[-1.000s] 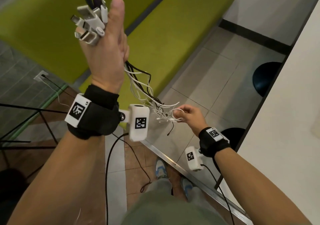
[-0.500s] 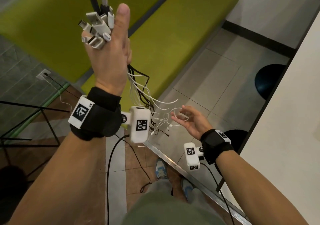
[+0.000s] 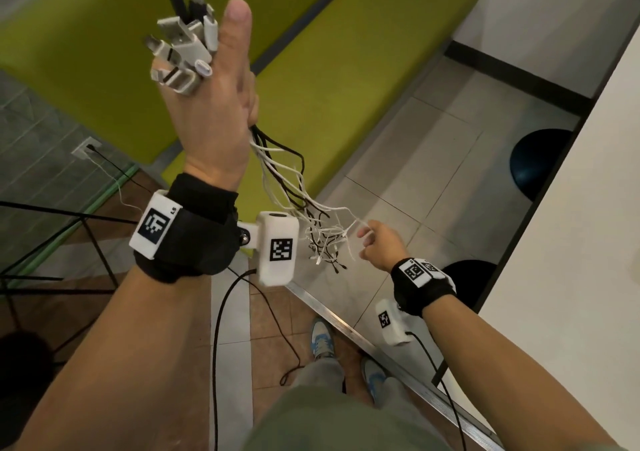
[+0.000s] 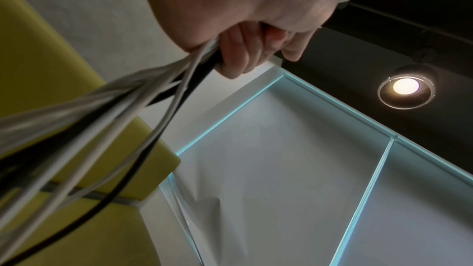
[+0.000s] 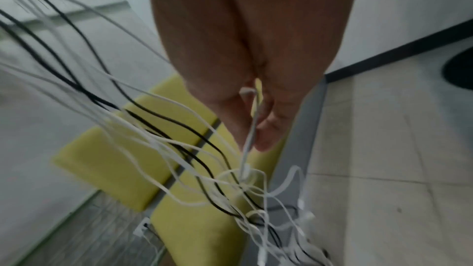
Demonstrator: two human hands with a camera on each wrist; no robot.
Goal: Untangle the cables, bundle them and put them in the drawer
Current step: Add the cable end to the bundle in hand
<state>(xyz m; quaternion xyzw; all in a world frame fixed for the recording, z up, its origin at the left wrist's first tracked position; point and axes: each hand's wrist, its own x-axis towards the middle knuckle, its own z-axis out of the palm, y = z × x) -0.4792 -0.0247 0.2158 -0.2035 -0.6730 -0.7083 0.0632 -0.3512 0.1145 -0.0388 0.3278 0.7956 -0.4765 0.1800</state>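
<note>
My left hand point(image 3: 214, 111) is raised high and grips a bunch of white and black cables point(image 3: 277, 173), its fingers curled round them point(image 4: 238, 54). Their USB plugs point(image 3: 183, 41) fan out above the fist. The cables hang down to a tangle of loose ends point(image 3: 325, 242) beside the left wrist camera. My right hand point(image 3: 377, 246) is lower and to the right; in the right wrist view it pinches one white cable point(image 5: 252, 120) that leads down into the tangle point(image 5: 245, 185). No drawer is in view.
A green bench point(image 3: 346, 69) lies below the hands, with grey floor tiles point(image 3: 415, 173) to its right. A white tabletop point(image 3: 571, 242) runs along the right edge, two dark round stools point(image 3: 540, 163) beneath it. Black metal legs point(image 3: 52, 242) stand at the left.
The right hand, spread open half a second ago, has closed its fingers on a white cable at the tangle. The left hand stays raised and has drifted slightly right.
</note>
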